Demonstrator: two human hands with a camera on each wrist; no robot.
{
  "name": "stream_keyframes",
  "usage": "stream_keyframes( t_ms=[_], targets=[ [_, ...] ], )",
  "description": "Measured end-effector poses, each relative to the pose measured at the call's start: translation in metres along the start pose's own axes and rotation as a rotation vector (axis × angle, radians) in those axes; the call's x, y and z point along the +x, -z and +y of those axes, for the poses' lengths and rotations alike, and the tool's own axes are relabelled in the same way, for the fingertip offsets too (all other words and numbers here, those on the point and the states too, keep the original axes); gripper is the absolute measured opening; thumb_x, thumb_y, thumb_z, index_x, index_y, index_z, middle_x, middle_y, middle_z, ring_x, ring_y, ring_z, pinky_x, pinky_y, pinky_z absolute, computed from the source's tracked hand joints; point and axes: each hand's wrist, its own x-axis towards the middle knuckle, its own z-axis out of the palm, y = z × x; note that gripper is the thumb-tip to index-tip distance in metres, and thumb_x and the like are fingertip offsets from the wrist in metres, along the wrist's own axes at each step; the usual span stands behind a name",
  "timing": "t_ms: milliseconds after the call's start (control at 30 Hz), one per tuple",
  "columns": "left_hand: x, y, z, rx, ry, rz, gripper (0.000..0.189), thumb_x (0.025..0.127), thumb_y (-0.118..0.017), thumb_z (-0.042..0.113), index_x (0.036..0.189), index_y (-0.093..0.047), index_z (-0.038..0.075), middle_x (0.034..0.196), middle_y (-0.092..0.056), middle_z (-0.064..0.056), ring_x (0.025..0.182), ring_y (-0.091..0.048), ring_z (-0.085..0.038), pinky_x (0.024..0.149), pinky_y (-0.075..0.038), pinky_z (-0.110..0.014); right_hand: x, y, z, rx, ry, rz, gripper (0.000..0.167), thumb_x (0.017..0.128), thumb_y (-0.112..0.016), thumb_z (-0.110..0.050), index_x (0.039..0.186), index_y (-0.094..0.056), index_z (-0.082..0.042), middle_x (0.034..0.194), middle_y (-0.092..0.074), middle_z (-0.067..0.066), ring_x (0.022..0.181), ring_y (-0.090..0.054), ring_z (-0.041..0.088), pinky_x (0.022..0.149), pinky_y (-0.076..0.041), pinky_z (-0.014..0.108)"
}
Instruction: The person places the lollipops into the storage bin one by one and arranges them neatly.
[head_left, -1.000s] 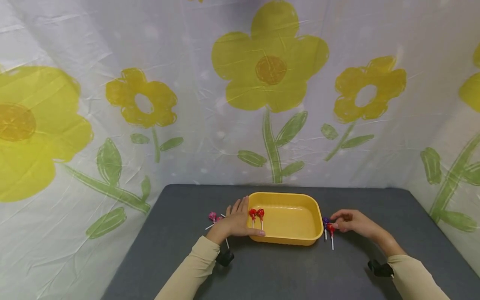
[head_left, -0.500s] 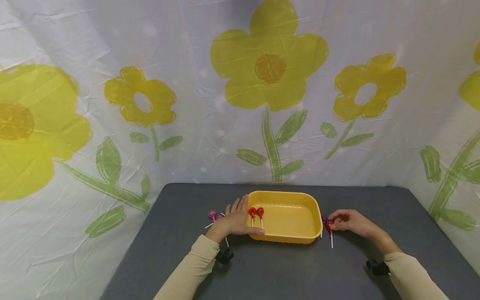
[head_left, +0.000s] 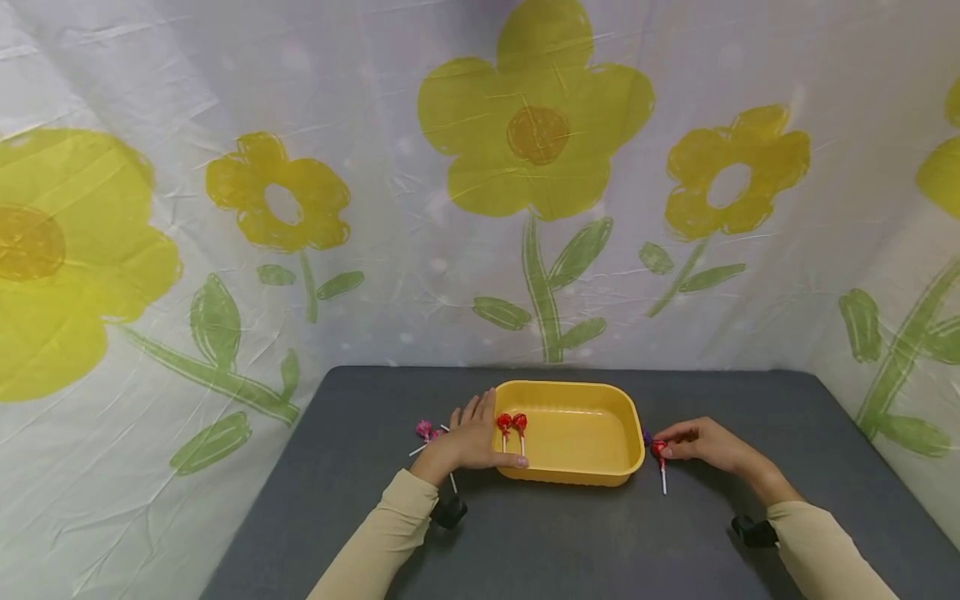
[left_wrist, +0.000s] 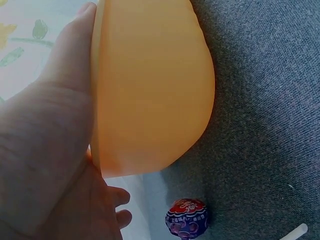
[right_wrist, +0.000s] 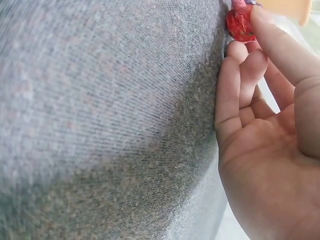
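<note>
A yellow tray [head_left: 570,478] sits on the dark table. My left hand [head_left: 467,447] rests on its left end, fingers spread along that side and thumb on the front rim. Two red lollipops lie inside, a red lollipop [head_left: 504,422] beside another red lollipop [head_left: 521,423]. Just right of the tray, my right hand [head_left: 705,442] pinches a red-wrapped lollipop [head_left: 659,450] by its head, its white stick pointing toward me. A purple lollipop [head_left: 647,437] lies between those fingertips and the tray, its stick hidden. In the right wrist view, thumb and finger meet at the red wrapper [right_wrist: 241,25].
Pink lollipops [head_left: 424,430] lie left of the tray, partly behind my left hand. In the left wrist view, a purple-and-red lollipop [left_wrist: 187,219] lies near the tray, with a white stick end [left_wrist: 296,232] beside it. A flower-printed curtain [head_left: 405,325] surrounds the table [head_left: 555,542].
The purple lollipop has shifted slightly left against the tray, and its stick has gone out of sight. My right hand moved slightly left with the red lollipop. My left hand stays put.
</note>
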Motion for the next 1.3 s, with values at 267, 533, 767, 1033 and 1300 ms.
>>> stream_keyframes(
  t_ms=[267,533,767,1033,1300],
  targets=[
    [0.0,0.0,-0.001,0.002,-0.008,0.001,0.134,0.071,-0.068,0.077,0.159,0.004,0.007,0.168,-0.007,-0.014,0.156,-0.008,-0.036,0.123,-0.007,-0.061,-0.001,0.002,-0.001,-0.002,0.049,-0.021,0.04,0.095,-0.066,-0.021,0.123,-0.065,0.007,0.115,-0.072,0.019,0.093,-0.064,-0.008,0.079,-0.055,0.017],
    [0.0,0.0,-0.002,-0.006,-0.013,0.003,0.134,0.071,-0.066,0.079,0.159,0.005,0.007,0.169,-0.004,-0.014,0.156,-0.006,-0.036,0.124,-0.005,-0.06,-0.003,0.002,-0.002,-0.009,0.091,-0.013,0.038,0.096,-0.064,-0.019,0.122,-0.064,0.009,0.114,-0.072,0.02,0.092,-0.065,-0.007,0.079,-0.056,0.018],
    [-0.003,0.002,0.001,-0.018,-0.023,0.007,0.132,0.073,-0.069,0.075,0.159,0.003,0.006,0.168,-0.006,-0.014,0.155,-0.008,-0.037,0.123,-0.007,-0.061,-0.004,0.003,-0.003,-0.027,0.052,-0.008,0.038,0.096,-0.065,-0.021,0.124,-0.065,0.005,0.117,-0.07,0.021,0.092,-0.063,-0.008,0.079,-0.055,0.017],
    [-0.002,0.001,0.0,-0.012,-0.022,0.011,0.133,0.072,-0.069,0.075,0.159,0.003,0.005,0.168,-0.008,-0.016,0.155,-0.01,-0.038,0.122,-0.009,-0.062,-0.006,0.008,-0.01,-0.006,0.014,-0.011,0.041,0.096,-0.065,-0.023,0.127,-0.064,0.003,0.12,-0.068,0.023,0.092,-0.066,0.0,0.078,-0.056,0.021],
    [-0.002,0.001,0.0,-0.024,-0.011,0.01,0.133,0.072,-0.071,0.073,0.159,0.003,0.006,0.167,-0.01,-0.017,0.155,-0.011,-0.037,0.123,-0.009,-0.06,-0.006,0.016,-0.019,0.008,0.019,0.0,0.043,0.097,-0.064,-0.024,0.129,-0.062,0.004,0.122,-0.068,0.022,0.096,-0.068,0.006,0.08,-0.057,0.026]
  ],
)
